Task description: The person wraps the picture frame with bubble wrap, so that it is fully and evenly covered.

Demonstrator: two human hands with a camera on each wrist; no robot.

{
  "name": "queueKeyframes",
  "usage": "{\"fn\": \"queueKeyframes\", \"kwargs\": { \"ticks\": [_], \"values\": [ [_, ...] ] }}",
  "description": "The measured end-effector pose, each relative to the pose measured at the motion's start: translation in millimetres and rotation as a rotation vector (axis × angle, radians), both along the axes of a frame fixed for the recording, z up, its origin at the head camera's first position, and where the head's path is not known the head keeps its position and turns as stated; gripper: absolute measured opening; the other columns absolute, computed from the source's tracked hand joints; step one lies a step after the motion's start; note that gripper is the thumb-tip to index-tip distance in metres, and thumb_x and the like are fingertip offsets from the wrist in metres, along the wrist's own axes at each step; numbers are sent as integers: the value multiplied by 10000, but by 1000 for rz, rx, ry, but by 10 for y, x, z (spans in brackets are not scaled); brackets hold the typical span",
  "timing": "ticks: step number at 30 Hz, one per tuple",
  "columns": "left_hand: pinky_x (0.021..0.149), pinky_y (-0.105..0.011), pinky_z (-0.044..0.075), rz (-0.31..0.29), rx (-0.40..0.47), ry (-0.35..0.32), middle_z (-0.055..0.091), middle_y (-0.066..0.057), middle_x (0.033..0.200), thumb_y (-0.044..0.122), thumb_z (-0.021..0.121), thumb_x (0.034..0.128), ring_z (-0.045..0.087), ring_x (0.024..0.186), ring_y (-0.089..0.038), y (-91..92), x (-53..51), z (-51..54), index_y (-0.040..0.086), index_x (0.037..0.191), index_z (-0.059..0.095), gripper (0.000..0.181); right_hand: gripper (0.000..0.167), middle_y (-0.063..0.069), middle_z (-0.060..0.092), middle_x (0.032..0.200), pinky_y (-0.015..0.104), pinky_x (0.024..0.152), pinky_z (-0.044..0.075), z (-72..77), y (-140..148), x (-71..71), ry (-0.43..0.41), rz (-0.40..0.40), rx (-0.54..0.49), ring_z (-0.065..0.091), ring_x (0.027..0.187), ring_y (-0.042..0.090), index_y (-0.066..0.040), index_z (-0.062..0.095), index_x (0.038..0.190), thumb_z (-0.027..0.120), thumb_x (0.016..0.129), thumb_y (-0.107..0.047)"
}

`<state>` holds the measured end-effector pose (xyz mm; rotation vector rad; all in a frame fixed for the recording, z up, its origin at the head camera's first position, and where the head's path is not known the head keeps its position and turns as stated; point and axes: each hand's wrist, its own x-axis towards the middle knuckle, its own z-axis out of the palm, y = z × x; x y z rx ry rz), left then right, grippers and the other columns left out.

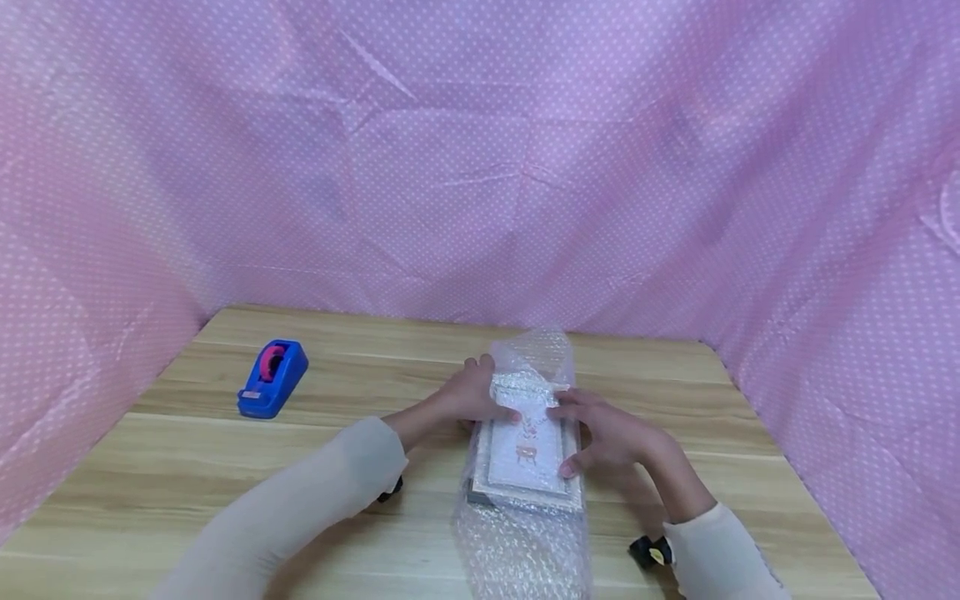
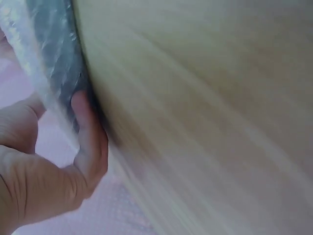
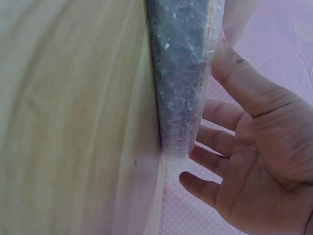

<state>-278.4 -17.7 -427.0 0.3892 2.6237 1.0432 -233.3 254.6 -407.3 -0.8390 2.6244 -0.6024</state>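
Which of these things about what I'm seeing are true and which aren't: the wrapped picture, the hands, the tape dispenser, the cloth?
1. The left hand and right hand both touch the framed picture through bubble wrap. True.
2. The bubble wrap stops exactly at the picture's edges. False: it extends past the near and far ends.
3. A blue tape dispenser with a pink roll of tape sits on the table, left of both hands. True.
4. The right hand is gripping the tape dispenser. False: it is at the framed picture.
5. The cloth behind the table is plain green. False: it is pink with pale dots.
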Motion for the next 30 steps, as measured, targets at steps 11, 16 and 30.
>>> {"fn": "queueKeyframes", "kwargs": {
  "ticks": [11,16,30],
  "values": [
    [950,-413,566,-260,189,-139,450,-198,1536,-30,822,762,627,1170,-301,-399,83,141,46,1522,452,848,948,185,269,1653,672,1184,208,5,-18,7,-20,-9,0,171,1522,456,-91,521,1495,882,721,-501],
    [877,-350,594,-114,318,-216,567,-222,1359,-86,865,702,665,1041,-281,-419,144,87,-37,1412,496,802,939,170,270,1657,672,1185,206,-8,-20,13,-25,-10,-6,166,1525,450,-98,530,1489,881,719,-506],
    [637,-429,635,1,542,-415,570,-201,996,-103,741,872,652,697,-271,-357,353,-51,40,1375,344,657,935,202,291,1640,667,1186,209,-5,-12,20,0,-5,-3,186,1516,466,-73,536,1479,883,720,-495]
  ]
}}
